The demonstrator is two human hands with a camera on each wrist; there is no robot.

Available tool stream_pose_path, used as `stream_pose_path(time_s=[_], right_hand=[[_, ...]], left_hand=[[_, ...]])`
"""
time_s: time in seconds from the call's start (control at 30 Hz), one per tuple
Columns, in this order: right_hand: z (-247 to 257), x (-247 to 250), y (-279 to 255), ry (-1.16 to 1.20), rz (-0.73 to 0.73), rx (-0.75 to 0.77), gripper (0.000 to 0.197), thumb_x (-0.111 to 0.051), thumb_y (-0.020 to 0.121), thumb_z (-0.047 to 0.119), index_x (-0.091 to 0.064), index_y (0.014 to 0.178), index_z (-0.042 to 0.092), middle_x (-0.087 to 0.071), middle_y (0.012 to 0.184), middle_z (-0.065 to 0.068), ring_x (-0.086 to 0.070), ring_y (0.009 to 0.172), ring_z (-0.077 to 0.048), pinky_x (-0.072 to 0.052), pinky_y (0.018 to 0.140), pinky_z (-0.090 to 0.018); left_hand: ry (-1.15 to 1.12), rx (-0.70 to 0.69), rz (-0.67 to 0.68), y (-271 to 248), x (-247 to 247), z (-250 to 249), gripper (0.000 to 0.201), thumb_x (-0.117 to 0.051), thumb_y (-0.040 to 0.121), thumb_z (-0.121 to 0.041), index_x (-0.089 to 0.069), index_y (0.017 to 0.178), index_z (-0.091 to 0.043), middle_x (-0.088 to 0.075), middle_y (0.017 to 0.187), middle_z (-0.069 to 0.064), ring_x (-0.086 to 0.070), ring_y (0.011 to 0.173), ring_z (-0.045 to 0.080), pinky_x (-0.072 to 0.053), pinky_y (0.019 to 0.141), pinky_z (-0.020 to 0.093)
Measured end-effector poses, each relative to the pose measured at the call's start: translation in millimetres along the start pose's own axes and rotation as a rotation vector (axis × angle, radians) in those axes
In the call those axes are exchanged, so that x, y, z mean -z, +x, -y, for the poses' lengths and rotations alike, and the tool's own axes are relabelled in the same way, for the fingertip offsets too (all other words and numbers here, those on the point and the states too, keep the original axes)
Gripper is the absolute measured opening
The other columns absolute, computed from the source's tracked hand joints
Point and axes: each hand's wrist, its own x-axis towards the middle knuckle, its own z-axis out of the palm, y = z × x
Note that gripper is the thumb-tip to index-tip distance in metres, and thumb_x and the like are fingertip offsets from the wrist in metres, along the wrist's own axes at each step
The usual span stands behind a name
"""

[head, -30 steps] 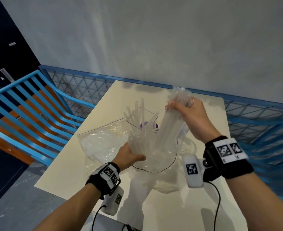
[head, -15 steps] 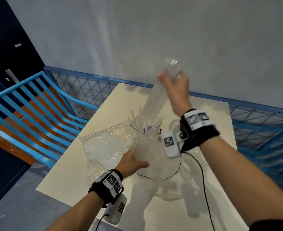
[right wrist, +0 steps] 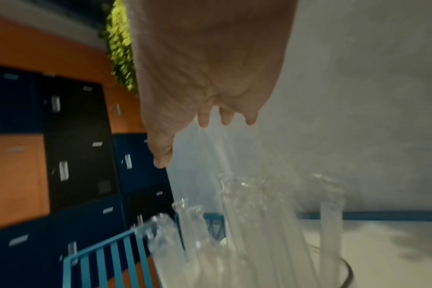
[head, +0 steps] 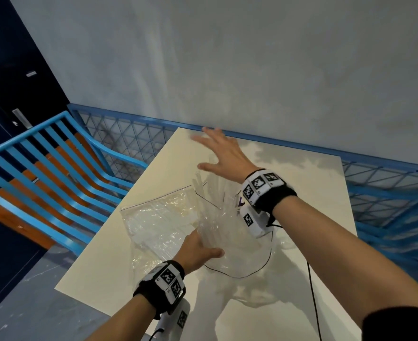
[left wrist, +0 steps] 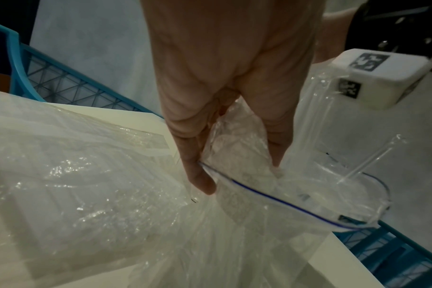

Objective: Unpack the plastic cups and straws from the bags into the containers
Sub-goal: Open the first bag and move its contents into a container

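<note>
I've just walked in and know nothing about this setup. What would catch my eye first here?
Probably the right hand, spread open above a cluster of clear straws standing upright at the middle of the pale table. Just nearer, the left hand grips the rim of a crinkled clear plastic bag, with another flat bag lying to its left. Bright blue railings frame the table's left side.
</note>
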Motion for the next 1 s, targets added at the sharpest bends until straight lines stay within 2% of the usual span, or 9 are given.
stream_pose_path(time_s=[0.1, 0.2, 0.3, 0.37, 0.57, 0.7, 0.8, 0.87, 1.0], right_hand=[[-5.0, -11.7, 7.7, -0.179, 0.335, -0.163, 0.036, -0.056, 0.094, 0.034, -0.060, 0.124, 0.014, -0.051, 0.140, -0.011, -0.043, 0.131, -0.033, -0.035, 0.109, -0.047], [-9.7, -5.5, 2.1, -0.098, 0.289, -0.234, 0.033, -0.046, 0.100, 0.029, -0.063, 0.079, 0.010, -0.063, 0.092, -0.012, -0.057, 0.093, -0.032, -0.043, 0.096, -0.044], [-8.5, 22.7, -13.2, 0.131, -0.015, -0.195, 0.029, -0.045, 0.101, 0.023, -0.067, 0.115, 0.011, -0.067, 0.121, -0.010, -0.058, 0.115, -0.028, -0.038, 0.105, -0.042], [-12.7, 43.3, -31.7, 0.231, -0.111, -0.234, 0.027, -0.051, 0.098, 0.021, -0.066, 0.119, 0.014, -0.067, 0.123, -0.004, -0.058, 0.116, -0.022, -0.041, 0.103, -0.033], [-29.9, 57.7, -138.7, 0.347, 0.009, -0.406, 0.023, -0.061, 0.092, 0.016, -0.070, 0.113, 0.020, -0.069, 0.104, 0.010, -0.065, 0.093, -0.006, -0.047, 0.087, -0.020], [-21.5, 22.0, -199.4, 0.878, 0.040, -0.511, 0.041, -0.068, 0.085, 0.011, -0.060, 0.125, 0.014, -0.068, 0.121, -0.001, -0.065, 0.111, -0.011, -0.053, 0.086, -0.014], [-12.3, -18.2, -216.7, 1.104, 0.084, -0.515, 0.076, -0.086, 0.061, 0.017, -0.052, 0.129, 0.023, -0.060, 0.131, 0.002, -0.056, 0.122, -0.005, -0.049, 0.095, -0.018], [-9.3, -42.5, -216.2, 1.099, 0.092, -0.492, 0.097, -0.094, 0.043, 0.033, -0.049, 0.130, 0.031, -0.055, 0.135, 0.008, -0.052, 0.125, -0.002, -0.044, 0.103, -0.025], [8.3, -68.5, -199.3, 0.769, 0.058, -0.420, 0.094, -0.093, 0.056, 0.028, -0.047, 0.138, 0.027, -0.058, 0.130, 0.008, -0.055, 0.119, -0.002, -0.045, 0.099, -0.023]], left_hand=[[0.011, -0.002, -0.008, -1.1, -0.1, -0.3, 0.049, -0.082, 0.071, -0.015, -0.061, 0.116, -0.016, -0.070, 0.108, 0.001, -0.065, 0.100, 0.018, -0.050, 0.078, 0.020], [0.005, -0.008, -0.004, -3.2, 1.4, 1.3, 0.050, -0.082, 0.070, -0.016, -0.061, 0.115, -0.017, -0.070, 0.107, 0.001, -0.065, 0.099, 0.018, -0.051, 0.081, 0.022], [-0.008, -0.007, -0.011, -5.1, 2.3, 2.7, 0.049, -0.082, 0.070, -0.017, -0.060, 0.114, -0.020, -0.071, 0.107, -0.001, -0.066, 0.100, 0.017, -0.053, 0.086, 0.027], [-0.013, -0.004, -0.021, -5.9, 2.9, 3.9, 0.052, -0.082, 0.069, -0.018, -0.059, 0.116, -0.021, -0.070, 0.109, -0.001, -0.065, 0.102, 0.017, -0.053, 0.089, 0.029], [-0.020, -0.023, -0.041, -7.5, 6.6, 9.2, 0.051, -0.083, 0.069, -0.017, -0.060, 0.115, -0.021, -0.071, 0.109, 0.000, -0.065, 0.102, 0.018, -0.052, 0.091, 0.032], [-0.043, -0.007, -0.041, -7.4, 7.0, 14.9, 0.054, -0.084, 0.068, -0.019, -0.062, 0.116, -0.016, -0.072, 0.107, 0.001, -0.067, 0.099, 0.017, -0.053, 0.086, 0.028], [-0.073, 0.002, -0.041, -9.4, 3.7, 16.9, 0.053, -0.085, 0.066, -0.019, -0.063, 0.115, -0.018, -0.072, 0.107, 0.000, -0.068, 0.100, 0.017, -0.054, 0.089, 0.030], [-0.090, 0.012, -0.023, -11.3, 0.0, 16.2, 0.052, -0.085, 0.065, -0.017, -0.065, 0.113, -0.017, -0.073, 0.106, 0.000, -0.068, 0.099, 0.017, -0.055, 0.089, 0.032], [-0.077, -0.033, 0.048, -18.9, -9.7, 12.5, 0.039, -0.086, 0.064, -0.009, -0.067, 0.096, -0.023, -0.073, 0.098, 0.003, -0.068, 0.095, 0.019, -0.056, 0.086, 0.035]])
